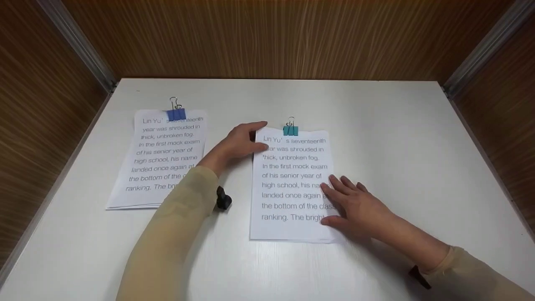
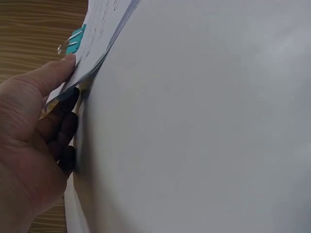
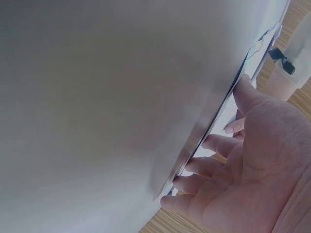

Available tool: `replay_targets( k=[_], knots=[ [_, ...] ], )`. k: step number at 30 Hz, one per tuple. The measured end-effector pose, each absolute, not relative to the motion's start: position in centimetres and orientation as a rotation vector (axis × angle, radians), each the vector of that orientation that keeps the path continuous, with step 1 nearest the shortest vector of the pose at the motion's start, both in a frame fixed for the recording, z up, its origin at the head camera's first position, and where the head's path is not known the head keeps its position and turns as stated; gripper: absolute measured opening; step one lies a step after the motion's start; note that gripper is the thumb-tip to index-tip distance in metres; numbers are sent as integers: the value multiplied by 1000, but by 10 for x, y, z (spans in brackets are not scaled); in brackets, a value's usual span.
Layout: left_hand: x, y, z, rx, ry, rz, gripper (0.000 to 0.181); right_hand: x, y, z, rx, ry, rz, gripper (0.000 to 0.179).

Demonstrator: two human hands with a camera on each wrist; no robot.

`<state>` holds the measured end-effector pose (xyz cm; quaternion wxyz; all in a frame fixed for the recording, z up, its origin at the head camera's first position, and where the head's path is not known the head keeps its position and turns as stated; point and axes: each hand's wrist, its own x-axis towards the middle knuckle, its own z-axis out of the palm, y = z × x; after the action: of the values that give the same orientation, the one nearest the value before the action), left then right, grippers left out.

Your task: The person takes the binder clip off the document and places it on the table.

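Note:
A stack of printed sheets (image 1: 288, 230), held at its top edge by a teal binder clip (image 1: 291, 131), lies on the white table. My left hand (image 1: 241, 140) is at its upper left corner, thumb over the left side and index finger stretched past the top edge. In the left wrist view, the thumb (image 2: 53, 75) overlaps the paper and the other fingers are in shadow by the corner. With fingers spread, my right hand (image 1: 359, 209) rests along the right edge, its fingertips over the printed text. The right wrist view shows its fingertips (image 3: 187, 184) along the paper edge.
Another printed stack (image 1: 121, 196) with a blue binder clip (image 1: 176, 114) lies at the left, partly hidden by my left sleeve (image 1: 175, 221). Wood-grain panels (image 1: 276, 37) stand around the white table (image 1: 376, 108) at the back and sides.

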<state>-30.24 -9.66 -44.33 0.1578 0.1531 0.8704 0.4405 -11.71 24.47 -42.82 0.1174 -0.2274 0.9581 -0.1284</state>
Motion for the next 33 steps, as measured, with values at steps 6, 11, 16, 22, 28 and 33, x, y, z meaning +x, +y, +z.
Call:
replay_targets(
  k=[6, 11, 16, 22, 28, 33],
  knots=[
    [-296, -90, -446, 377, 2406, 1578, 63, -116, 245, -429, -665, 2806, -379, 88],
    [-295, -87, -448, 294, 2332, 1746, 41, -116, 244, -429, -643, 2803, -370, 89],
    [-295, -89, -449, 342, 2177, 1727, 38, -117, 243, -427, -644, 2798, -365, 89],
    [-297, -89, -448, 392, 2020, 1738, 51, -117, 243, -428, -647, 2795, -356, 89],
    [-299, -88, -451, 404, 2052, 1683, 54, -117, 244, -430, -661, 2802, -370, 89],
    [-298, -86, -452, 410, 2101, 1677, 53, -117, 244, -430, -666, 2804, -368, 89]
  ],
)
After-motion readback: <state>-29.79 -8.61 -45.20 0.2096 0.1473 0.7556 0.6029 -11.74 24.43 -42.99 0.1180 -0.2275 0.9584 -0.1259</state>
